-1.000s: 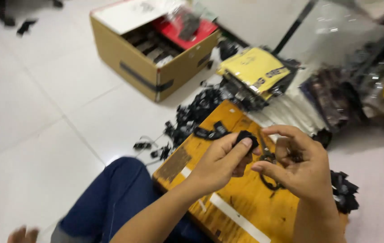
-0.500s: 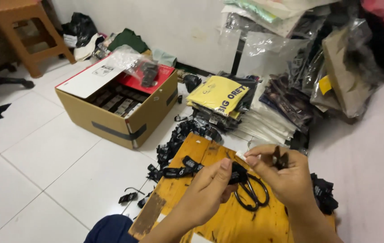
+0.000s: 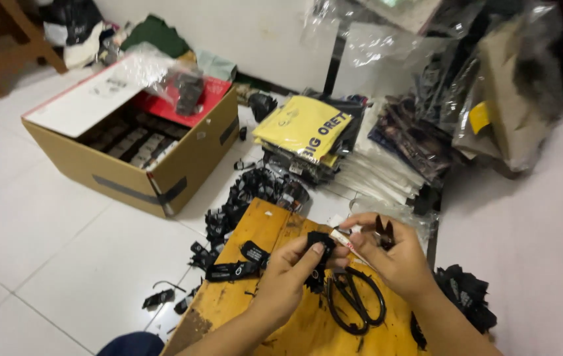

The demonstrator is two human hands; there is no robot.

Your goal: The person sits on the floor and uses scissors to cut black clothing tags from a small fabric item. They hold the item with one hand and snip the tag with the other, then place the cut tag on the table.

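I see my left hand (image 3: pixel 288 277) low in the centre of the frame, thumb and fingers pinching a small black label (image 3: pixel 319 254) over the yellow wooden bench (image 3: pixel 255 231). My right hand (image 3: pixel 390 257), just to its right, pinches a thin white strip (image 3: pixel 346 241) touching that label's upper edge. Black scissors (image 3: pixel 357 300) lie on the bench directly beneath both hands. A cardboard box (image 3: pixel 163 171) sits upper left.

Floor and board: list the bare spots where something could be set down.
Free: white floor left of the board, below the box. Board's near-left end is bare. Crowded: black labels between box and board, scissors by the hands, bags behind.
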